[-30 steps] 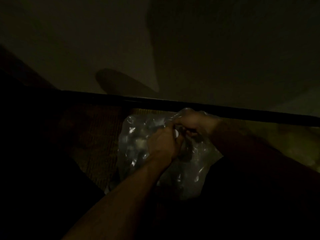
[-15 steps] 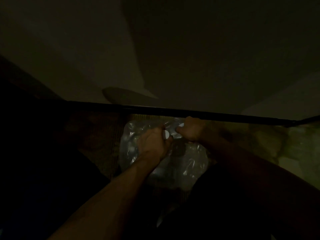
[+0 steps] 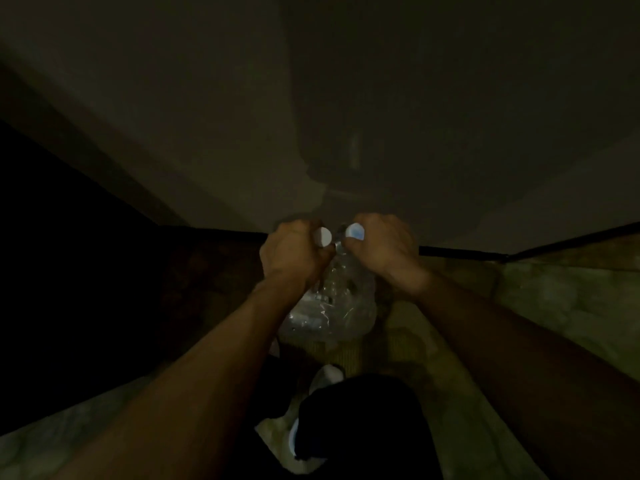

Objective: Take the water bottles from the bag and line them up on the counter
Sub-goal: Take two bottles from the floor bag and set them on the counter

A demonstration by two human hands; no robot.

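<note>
Dim light and a bare wall fill most of your view, so little is certain. Your two water bottles come first: the left hand (image 3: 291, 252) is closed round one with a white cap (image 3: 322, 236), the right hand (image 3: 382, 249) closed round another with a bluish-white cap (image 3: 355, 232), both held just above the clear plastic bag (image 3: 332, 306). That bag hangs or rests below your grips, with more bottles apparently inside. You have none lined up on any counter in view; I judge the task barely begun. No label or writing is readable.

Bare forearms (image 3: 194, 372), dk trousers (image 3: 367, 420), white shoes (image 3: 325, 374).
</note>
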